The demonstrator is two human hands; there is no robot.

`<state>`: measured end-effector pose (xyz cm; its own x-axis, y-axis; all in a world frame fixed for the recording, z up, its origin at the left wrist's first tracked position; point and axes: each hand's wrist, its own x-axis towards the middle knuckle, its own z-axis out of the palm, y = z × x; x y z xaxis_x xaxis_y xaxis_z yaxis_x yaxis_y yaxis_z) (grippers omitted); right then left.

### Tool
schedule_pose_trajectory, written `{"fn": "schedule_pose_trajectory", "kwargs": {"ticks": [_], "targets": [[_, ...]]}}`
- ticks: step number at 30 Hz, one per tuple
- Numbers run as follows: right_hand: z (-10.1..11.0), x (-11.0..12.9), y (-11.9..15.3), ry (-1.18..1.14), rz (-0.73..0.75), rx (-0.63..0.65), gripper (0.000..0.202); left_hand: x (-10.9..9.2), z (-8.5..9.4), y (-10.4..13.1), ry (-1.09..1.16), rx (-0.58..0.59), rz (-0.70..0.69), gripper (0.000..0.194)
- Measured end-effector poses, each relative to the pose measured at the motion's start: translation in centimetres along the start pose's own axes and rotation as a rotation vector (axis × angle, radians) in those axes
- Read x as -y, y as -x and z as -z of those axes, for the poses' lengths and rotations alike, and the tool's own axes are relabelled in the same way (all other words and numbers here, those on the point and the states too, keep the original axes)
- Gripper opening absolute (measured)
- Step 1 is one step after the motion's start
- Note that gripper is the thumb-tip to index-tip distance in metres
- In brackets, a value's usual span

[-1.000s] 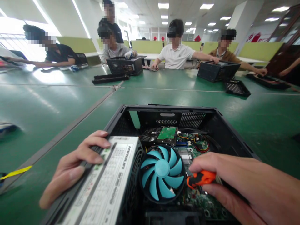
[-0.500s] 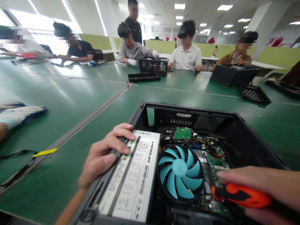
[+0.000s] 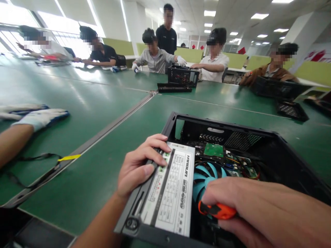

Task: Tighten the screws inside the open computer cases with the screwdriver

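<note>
An open black computer case point(image 3: 248, 132) lies on the green table, with a silver power supply point(image 3: 178, 193) along its left side. My left hand point(image 3: 144, 165) grips the case's left edge, its fingertips resting on the power supply. My right hand point(image 3: 248, 203) is closed round an orange and black screwdriver handle point(image 3: 219, 210) over the inside of the case. The handle covers part of a turquoise fan point(image 3: 204, 175); the screwdriver's tip cannot be made out. Behind the fan is a green circuit board point(image 3: 213, 150).
At the left, a co-worker's gloved hand point(image 3: 43, 117) rests on the table near a black cable with a yellow tag point(image 3: 69, 157). Across the table, several people sit by other black cases point(image 3: 182, 76). A gray seam point(image 3: 103, 136) crosses the green tabletop point(image 3: 103, 103).
My right hand has moved left with the screwdriver, from over the circuit boards to over the fan. The whole view has shifted, so the case appears further right. My left hand keeps its hold.
</note>
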<state>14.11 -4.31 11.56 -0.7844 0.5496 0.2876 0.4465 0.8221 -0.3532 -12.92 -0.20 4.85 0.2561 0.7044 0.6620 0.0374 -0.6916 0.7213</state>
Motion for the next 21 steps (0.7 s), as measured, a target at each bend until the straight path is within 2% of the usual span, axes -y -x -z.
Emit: {"fn": "schedule_pose_trajectory", "kwargs": {"ticks": [3, 6, 10, 14, 17, 18, 19, 21], "targets": [[-0.4, 0.0, 0.0, -0.003, 0.044, 0.114, 0.021, -0.2, -0.1, -0.1, -0.003, -0.009, 0.018, 0.022], [-0.6, 0.2, -0.1, 0.045, 0.04, 0.175, 0.017, -0.4, -0.1, -0.1, -0.01, -0.022, 0.032, 0.023], [-0.5, 0.4, -0.8, 0.053, -0.057, 0.158, 0.011, -0.3, 0.0, 0.1, -0.021, -0.016, 0.026, 0.022], [-0.5, 0.4, -1.2, 0.034, -0.234, 0.165, 0.024, 0.1, 0.2, 0.1, -0.013, 0.005, -0.009, 0.02], [0.4, 0.5, -1.0, -0.018, -0.178, 0.218, 0.011, 0.3, 0.3, 0.1, -0.012, 0.008, -0.021, 0.02], [1.1, 0.5, -0.8, -0.02, -0.166, 0.187, 0.004, 0.3, 0.4, 0.1, -0.013, 0.008, -0.019, 0.02], [2.0, 0.4, -0.6, -0.002, -0.169, 0.109, 0.006, 0.3, 0.4, 0.1, -0.015, 0.01, -0.014, 0.02], [4.1, -0.1, -0.3, 0.092, -0.208, -0.138, 0.022, 0.3, 0.4, 0.1, -0.015, 0.013, -0.008, 0.02]]}}
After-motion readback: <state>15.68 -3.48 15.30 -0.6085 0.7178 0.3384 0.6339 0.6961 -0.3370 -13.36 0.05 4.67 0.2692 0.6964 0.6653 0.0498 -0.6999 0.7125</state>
